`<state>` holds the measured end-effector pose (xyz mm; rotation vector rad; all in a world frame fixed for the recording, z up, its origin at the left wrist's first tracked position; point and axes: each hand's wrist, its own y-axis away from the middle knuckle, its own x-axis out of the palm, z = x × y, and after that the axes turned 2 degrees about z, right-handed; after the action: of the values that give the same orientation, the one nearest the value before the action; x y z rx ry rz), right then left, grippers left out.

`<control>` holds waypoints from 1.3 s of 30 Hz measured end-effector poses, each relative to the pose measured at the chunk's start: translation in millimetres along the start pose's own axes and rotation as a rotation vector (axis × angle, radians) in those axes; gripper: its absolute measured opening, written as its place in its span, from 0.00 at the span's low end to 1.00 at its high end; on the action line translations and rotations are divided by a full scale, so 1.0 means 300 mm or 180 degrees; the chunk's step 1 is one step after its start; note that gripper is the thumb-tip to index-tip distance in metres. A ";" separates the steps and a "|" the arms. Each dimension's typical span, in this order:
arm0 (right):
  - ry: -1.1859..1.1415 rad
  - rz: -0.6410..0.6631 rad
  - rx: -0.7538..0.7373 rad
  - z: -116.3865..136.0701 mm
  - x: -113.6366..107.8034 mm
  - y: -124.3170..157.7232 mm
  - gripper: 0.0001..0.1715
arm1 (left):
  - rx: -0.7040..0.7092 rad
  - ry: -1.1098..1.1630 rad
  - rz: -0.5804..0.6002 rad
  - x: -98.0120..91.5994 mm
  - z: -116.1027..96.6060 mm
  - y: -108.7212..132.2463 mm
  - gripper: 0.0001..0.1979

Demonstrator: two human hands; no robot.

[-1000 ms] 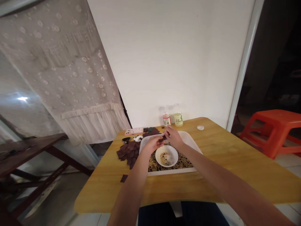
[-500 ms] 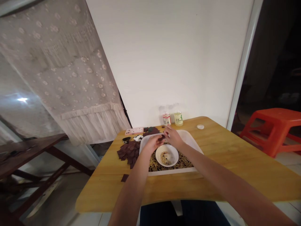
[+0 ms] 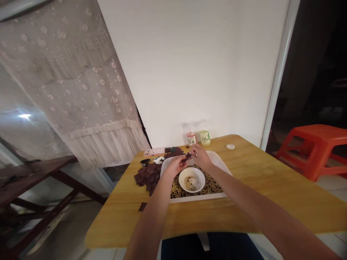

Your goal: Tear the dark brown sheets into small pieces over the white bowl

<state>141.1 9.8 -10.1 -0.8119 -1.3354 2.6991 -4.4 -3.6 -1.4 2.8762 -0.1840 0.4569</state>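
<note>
A pale wooden table [image 3: 244,202] stands against a white wall, and above it a person's two hands work close together. The left hand [image 3: 175,166] and right hand [image 3: 201,157] both seem closed on a small dark brown square [image 3: 187,156], pinching it between the fingers over a white tray [image 3: 195,198]. The work in hand appears to be handling this square on its own. Just below sit a white bowl [image 3: 191,190] holding a few pale beans and the mixed beans [image 3: 214,187] around it, which lie in the way of anything lowered. Left of the tray lies a heap of dark squares [image 3: 148,177], with a stray square [image 3: 142,206] nearer the table's edge. Farther back stand a red-labelled bottle [image 3: 191,138] and a green-labelled bottle [image 3: 205,137].
</note>
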 end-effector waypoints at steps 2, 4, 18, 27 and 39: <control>-0.0022 0.0067 -0.0048 0.000 0.005 0.003 0.12 | 0.0005 0.0009 -0.0023 -0.001 0.000 -0.001 0.02; -0.0068 0.0189 -0.0146 0.001 0.011 0.006 0.11 | 0.0003 0.0013 -0.0061 -0.001 0.000 0.000 0.02; -0.0060 0.0182 -0.0173 0.001 -0.008 0.000 0.11 | -0.0021 -0.0052 -0.0091 -0.002 -0.005 0.000 0.02; -0.0161 0.0301 -0.0244 0.009 -0.004 0.007 0.11 | -0.0001 0.0034 -0.0127 0.006 -0.010 0.010 0.01; -0.0174 0.0248 -0.0215 0.009 0.001 0.007 0.12 | -0.0007 -0.0016 -0.0074 0.002 -0.009 0.011 0.01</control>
<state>140.0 6.6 -10.5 -0.8180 -1.4435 2.7682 -5.0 -6.0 2.0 2.8744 -0.1516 0.4449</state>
